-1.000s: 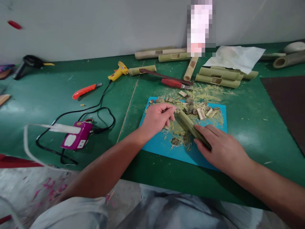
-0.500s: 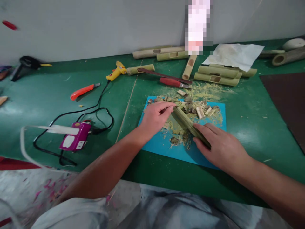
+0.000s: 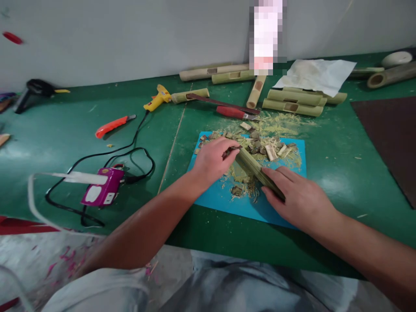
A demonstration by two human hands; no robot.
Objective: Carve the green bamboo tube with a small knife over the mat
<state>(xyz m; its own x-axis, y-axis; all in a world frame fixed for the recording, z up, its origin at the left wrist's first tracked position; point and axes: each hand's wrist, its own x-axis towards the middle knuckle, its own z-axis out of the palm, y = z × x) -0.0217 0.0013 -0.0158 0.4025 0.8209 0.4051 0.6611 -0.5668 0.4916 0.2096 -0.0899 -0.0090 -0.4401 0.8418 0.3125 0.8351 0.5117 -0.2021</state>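
Observation:
A green bamboo piece (image 3: 251, 164) slants over the blue mat (image 3: 211, 195), its far end near my left hand. My right hand (image 3: 292, 190) is wrapped round its near end. My left hand (image 3: 216, 158) pinches a small dark thing (image 3: 231, 150) against the far end; most of it is hidden by my fingers. Bamboo chips (image 3: 271, 151) and fine shavings (image 3: 242, 177) are scattered over the mat around the piece.
Behind the mat lie a red-handled knife (image 3: 230, 112), a long dark strip (image 3: 224, 103) and several cut bamboo tubes (image 3: 292, 107). To the left are a yellow glue gun (image 3: 158, 99), an orange cutter (image 3: 112, 126) and a purple power socket (image 3: 105, 186) with black cable.
My left hand has turned slightly at the bamboo's far end, and more of the small dark thing shows between its fingers. The whole view has shifted a little.

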